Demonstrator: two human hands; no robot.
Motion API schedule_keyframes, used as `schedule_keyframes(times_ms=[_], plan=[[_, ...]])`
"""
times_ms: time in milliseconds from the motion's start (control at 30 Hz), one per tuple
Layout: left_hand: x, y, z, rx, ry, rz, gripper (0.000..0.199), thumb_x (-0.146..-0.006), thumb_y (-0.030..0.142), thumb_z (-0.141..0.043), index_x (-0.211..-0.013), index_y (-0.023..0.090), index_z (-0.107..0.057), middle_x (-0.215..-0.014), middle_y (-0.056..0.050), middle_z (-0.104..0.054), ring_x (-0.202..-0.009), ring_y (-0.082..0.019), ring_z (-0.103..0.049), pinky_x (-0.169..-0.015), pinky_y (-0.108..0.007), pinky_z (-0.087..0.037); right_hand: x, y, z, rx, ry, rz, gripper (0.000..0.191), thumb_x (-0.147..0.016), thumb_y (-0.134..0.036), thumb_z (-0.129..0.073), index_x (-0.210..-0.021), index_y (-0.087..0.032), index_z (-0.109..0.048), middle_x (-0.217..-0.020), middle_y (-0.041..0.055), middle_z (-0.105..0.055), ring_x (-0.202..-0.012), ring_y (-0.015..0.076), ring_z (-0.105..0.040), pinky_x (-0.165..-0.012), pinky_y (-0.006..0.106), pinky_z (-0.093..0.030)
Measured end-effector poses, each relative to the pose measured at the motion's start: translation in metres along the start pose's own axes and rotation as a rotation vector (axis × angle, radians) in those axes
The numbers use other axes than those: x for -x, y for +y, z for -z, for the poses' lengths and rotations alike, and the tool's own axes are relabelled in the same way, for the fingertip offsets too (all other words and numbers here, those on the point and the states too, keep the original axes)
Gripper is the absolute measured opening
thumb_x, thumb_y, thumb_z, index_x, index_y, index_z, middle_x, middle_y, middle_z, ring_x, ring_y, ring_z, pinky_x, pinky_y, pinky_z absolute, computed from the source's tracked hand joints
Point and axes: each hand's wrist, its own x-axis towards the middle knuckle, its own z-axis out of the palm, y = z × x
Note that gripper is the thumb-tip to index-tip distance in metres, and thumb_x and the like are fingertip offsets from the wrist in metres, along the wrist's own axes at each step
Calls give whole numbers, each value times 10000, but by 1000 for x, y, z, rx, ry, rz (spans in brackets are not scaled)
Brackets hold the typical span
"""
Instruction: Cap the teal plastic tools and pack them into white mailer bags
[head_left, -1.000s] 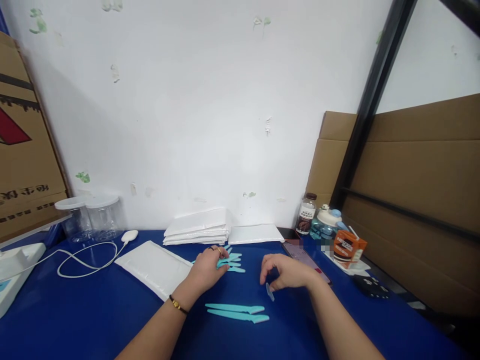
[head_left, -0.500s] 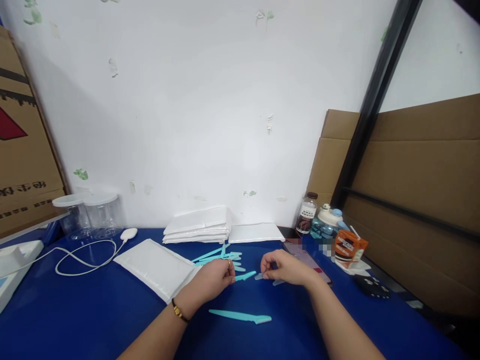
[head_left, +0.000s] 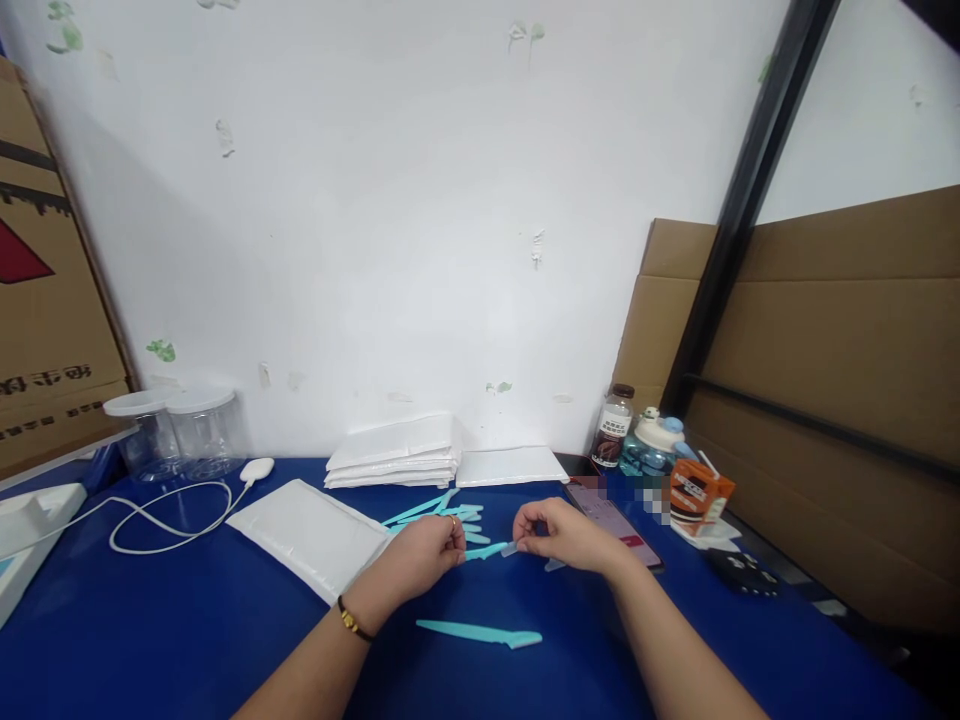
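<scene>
My left hand (head_left: 429,548) is closed on the handle of a teal eyebrow razor (head_left: 487,552), whose blade end points right. Between the fingertips of my right hand (head_left: 559,533) is a small clear blade cap (head_left: 509,549), at the razor's tip; whether it has slid over the blade I cannot tell. A second clear cap (head_left: 555,565) lies under my right hand, partly hidden. Behind my left hand is a loose pile of teal razors (head_left: 416,512). One more razor (head_left: 480,633) lies on the blue table nearer to me.
A white padded envelope (head_left: 307,530) lies left of my hands. More envelopes (head_left: 394,455) are stacked by the wall. On the right are a phone (head_left: 619,525), a brown-capped bottle (head_left: 615,425), a drinking bottle (head_left: 652,450) and an orange packet (head_left: 697,497). Clear jars (head_left: 206,430) and a white cable (head_left: 172,548) stand left.
My right hand has shifted a little left, bringing the clear cap up to the razor's tip and closing the gap. My left hand has moved slightly left with the razor.
</scene>
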Motion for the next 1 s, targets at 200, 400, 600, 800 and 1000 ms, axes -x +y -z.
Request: schedule_keyframes(times_ms=[200, 400, 600, 800, 1000], plan=[[-1, -1, 2, 18, -14, 0, 116, -739, 265, -487, -781, 209, -580, -696, 16, -585, -632, -123, -510, -549, -205, -328, 0, -1, -1, -4, 11, 9, 108, -750, -244, -565, -779, -177, -644, -678, -13, -597, -593, 96, -495, -539, 193, -376], [0, 4, -5, 31, -24, -27, 149, -747, 275, -476, -802, 199, -592, -721, 7, -597, -637, -130, -518, -555, -215, -340, -5, -6, -15, -20, 10, 26, 99, -728, -239, -589, -776, -179, -652, -663, -26, -592, -581, 92, -488, -525, 186, -362], [-3, 3, -5, -105, 151, 28, 341, -718, 407, -547, -1002, 222, -584, -1052, -54, -599, -1006, -220, -515, -821, -296, -378, -6, -1, -13, 4, 43, 3, 155, -738, -270, -584, -829, -173, -664, -722, 5, -633, -642, 123, -542, -575, 209, -409], [-9, -21, 5, -288, 166, 226, 1017, -489, 700, -620, -1316, 156, -383, -1357, -179, -373, -1281, -349, -246, -1023, -452, -196, 11, 24, 25, 91, 95, -139, 206, -629, -232, -676, -825, -172, -652, -740, 9, -625, -653, 133, -557, -573, 217, -426], [-17, -22, -1, -227, 89, 105, 474, -683, 455, -598, -1120, 275, -559, -1131, -57, -560, -1081, -265, -476, -863, -349, -360, 11, 37, 20, 193, -99, -272, 159, -564, -189, -708, -716, -176, -662, -645, -7, -621, -563, 122, -544, -482, 197, -372]])
